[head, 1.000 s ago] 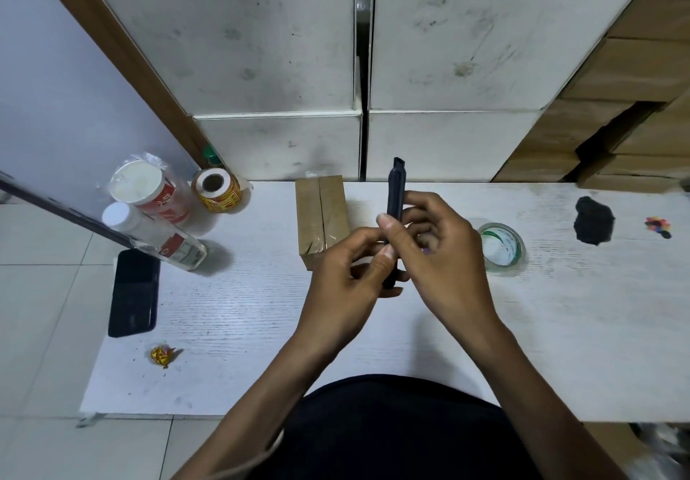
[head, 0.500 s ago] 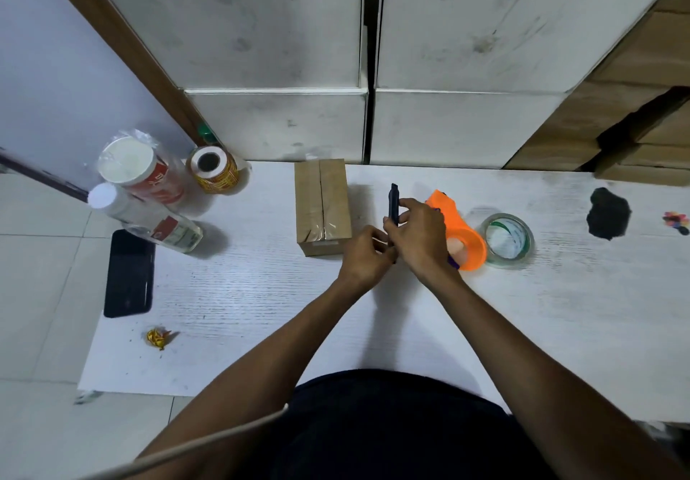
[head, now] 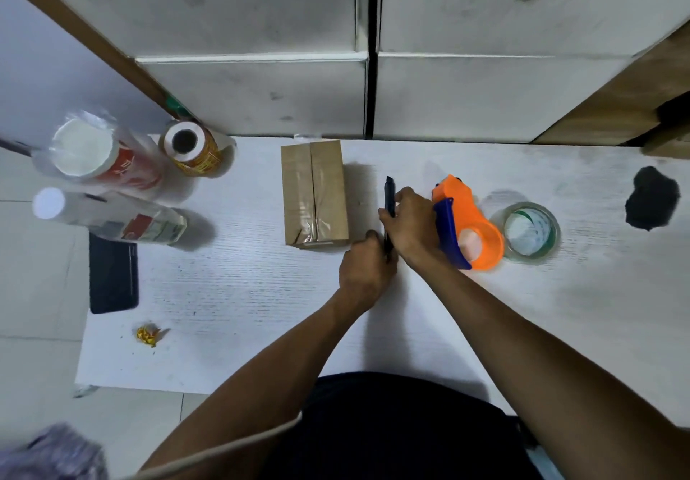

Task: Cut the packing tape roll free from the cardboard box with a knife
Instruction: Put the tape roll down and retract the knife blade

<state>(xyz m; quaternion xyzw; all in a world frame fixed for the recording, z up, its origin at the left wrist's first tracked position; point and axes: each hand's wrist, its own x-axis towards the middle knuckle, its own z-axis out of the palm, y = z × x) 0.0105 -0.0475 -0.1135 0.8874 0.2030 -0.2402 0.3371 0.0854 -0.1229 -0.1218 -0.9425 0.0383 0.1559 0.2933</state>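
A small brown cardboard box, sealed with clear tape along its top seam, lies on the white table. Just right of it both hands hold a dark utility knife upright. My right hand grips its upper part. My left hand pinches its lower end. An orange and blue tape dispenser lies right of my right hand. Beside the dispenser lies a clear packing tape roll, flat on the table. No blade is visible at the knife's tip.
At the left stand a wrapped cup stack, a yellow tape roll and a lying bottle. A black phone overhangs the table's left edge. A gold wrapper lies near the front. White boxes wall the back.
Both hands have carried the knife away from me and down toward the table, beside the box. The orange dispenser, hidden a second ago, now shows beside my right hand.
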